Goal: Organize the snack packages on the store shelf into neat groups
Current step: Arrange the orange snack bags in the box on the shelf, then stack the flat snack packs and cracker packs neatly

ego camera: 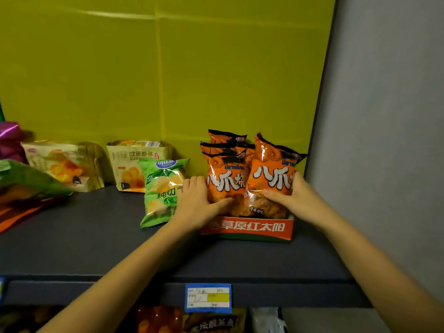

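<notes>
as left hand (199,200) and right hand (296,195) flank the orange bags (271,174), each grip pinches one.

**Snacks partly grouped**

Upright orange bags (225,183) stand in rows inside a red tray (247,228) at the right end of the shelf (96,236). A green chip bag (163,191) leans just left. Behind it stands a beige croissant pack (129,164); a second croissant pack (64,164) sits farther left.

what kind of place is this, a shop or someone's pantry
Most likely a shop: a price label on the shelf edge, and orange snack bags standing in a red display tray.
</notes>
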